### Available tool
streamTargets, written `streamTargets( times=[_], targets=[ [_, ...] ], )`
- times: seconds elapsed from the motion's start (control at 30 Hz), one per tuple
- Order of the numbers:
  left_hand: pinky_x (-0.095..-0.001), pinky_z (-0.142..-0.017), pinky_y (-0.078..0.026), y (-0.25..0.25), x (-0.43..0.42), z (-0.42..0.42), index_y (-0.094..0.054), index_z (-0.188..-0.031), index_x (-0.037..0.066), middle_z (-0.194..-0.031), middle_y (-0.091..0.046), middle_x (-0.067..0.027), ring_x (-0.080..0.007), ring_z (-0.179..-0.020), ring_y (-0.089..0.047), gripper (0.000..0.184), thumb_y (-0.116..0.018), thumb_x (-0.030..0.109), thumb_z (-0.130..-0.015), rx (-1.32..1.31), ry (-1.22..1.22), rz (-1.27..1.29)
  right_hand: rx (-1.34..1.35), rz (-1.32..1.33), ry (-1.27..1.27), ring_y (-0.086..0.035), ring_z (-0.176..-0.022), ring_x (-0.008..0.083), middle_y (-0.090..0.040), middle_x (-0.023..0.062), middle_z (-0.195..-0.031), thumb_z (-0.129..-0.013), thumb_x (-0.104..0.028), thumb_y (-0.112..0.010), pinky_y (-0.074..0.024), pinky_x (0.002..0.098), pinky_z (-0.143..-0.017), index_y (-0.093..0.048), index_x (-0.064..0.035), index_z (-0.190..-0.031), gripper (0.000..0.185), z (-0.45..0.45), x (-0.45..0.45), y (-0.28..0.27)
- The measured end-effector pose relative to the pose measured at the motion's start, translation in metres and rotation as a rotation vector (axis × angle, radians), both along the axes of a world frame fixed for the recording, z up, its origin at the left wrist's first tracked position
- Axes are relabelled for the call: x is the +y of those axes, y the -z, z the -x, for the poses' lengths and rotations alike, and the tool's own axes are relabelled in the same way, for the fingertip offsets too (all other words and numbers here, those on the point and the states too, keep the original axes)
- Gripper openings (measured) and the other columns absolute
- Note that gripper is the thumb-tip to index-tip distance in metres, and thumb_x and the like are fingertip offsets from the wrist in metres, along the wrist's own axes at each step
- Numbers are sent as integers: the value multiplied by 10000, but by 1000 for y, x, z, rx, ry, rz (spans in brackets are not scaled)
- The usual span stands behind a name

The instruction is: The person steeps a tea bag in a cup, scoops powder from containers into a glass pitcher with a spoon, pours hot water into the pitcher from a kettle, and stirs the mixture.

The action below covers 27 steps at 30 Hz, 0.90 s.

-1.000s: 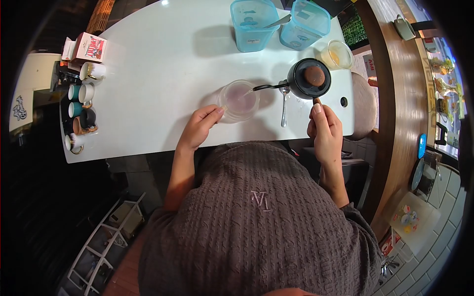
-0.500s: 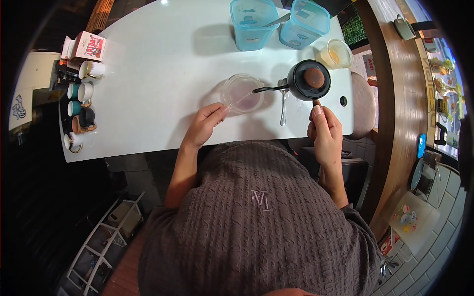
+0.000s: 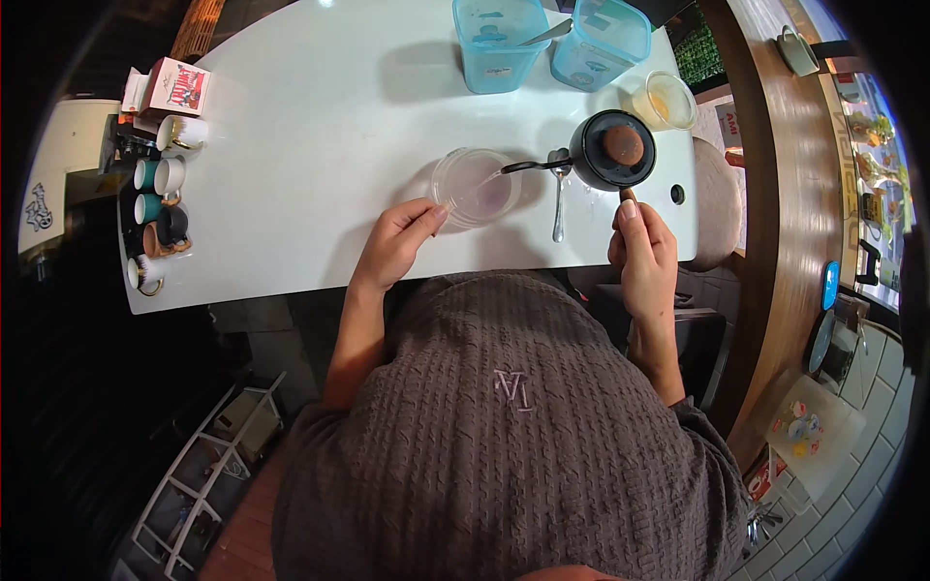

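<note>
My right hand (image 3: pixel 643 242) is closed round the wooden handle of a black gooseneck kettle (image 3: pixel 589 160) with a brown lid knob. Its thin spout points left over a clear plastic cup (image 3: pixel 477 194), and a fine stream of water runs from the tip into it. Pinkish contents show through the cup's wall. With thumb and fingers, my left hand (image 3: pixel 405 235) pinches the cup's near left rim. A metal spoon (image 3: pixel 559 203) lies on the white table under the spout, between cup and kettle.
Two blue plastic containers (image 3: pixel 502 63) stand at the back, a utensil handle resting across them. A clear tub with yellowish contents (image 3: pixel 665 101) sits behind the kettle. Several mugs (image 3: pixel 170 176) and a printed box (image 3: pixel 178 87) line the left edge. A round stool (image 3: pixel 715 203) is at right.
The kettle has shifted slightly right, its spout tip still over the cup. Water keeps streaming. My left hand stays on the cup's rim, and the view has moved a little.
</note>
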State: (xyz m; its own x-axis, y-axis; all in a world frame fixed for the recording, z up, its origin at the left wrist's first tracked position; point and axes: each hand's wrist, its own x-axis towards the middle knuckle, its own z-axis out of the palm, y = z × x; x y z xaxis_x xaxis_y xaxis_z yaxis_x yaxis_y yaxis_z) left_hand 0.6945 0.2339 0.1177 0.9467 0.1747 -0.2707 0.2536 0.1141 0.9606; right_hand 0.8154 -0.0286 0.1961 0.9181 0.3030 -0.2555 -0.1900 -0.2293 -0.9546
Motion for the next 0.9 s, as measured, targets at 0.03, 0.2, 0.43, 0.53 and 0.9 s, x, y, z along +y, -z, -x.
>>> streamTargets(
  times=[0.03,0.2,0.43,0.53,0.9],
  targets=[
    [-221,-643,-334,-3,0,0,-598,-797,19,-713,-484,43,-55,-692,-404,243,-541,192,-959,16,-7,-12,6,-6,8,-331,-478,30,-395,-51,-597,-1000,-275,-484,-248,213,-437,-495,-52,-778,315,0,1,-1],
    [-214,-610,-324,-5,-3,0,-584,-766,22,-686,-454,53,-46,-657,-382,276,-544,206,-969,72,-15,51,1,1,7,-326,-479,27,-393,-50,-599,-1000,-278,-484,-241,211,-435,-497,-52,-778,317,-1,0,-1],
    [-211,-584,-294,21,-12,-2,-558,-830,60,-717,-450,42,-41,-651,-355,217,-508,209,-979,45,43,356,17,-4,-1,-374,-524,38,-447,-28,-608,-974,-281,-524,-271,216,-471,-540,-7,-799,326,-2,-3,0],
    [-209,-586,-293,9,-10,-4,-541,-812,70,-721,-442,43,-41,-650,-356,219,-502,204,-982,38,33,213,0,-1,1,-348,-501,32,-422,-39,-604,-987,-279,-504,-254,212,-453,-520,-28,-790,320,-2,-2,0],
    [-195,-586,-294,19,-24,-4,-575,-844,44,-725,-451,52,-34,-644,-355,205,-515,191,-974,42,2,289,24,-23,4,-365,-525,39,-431,-33,-601,-973,-285,-525,-265,221,-475,-536,-10,-790,331,-4,-1,0]
  ],
)
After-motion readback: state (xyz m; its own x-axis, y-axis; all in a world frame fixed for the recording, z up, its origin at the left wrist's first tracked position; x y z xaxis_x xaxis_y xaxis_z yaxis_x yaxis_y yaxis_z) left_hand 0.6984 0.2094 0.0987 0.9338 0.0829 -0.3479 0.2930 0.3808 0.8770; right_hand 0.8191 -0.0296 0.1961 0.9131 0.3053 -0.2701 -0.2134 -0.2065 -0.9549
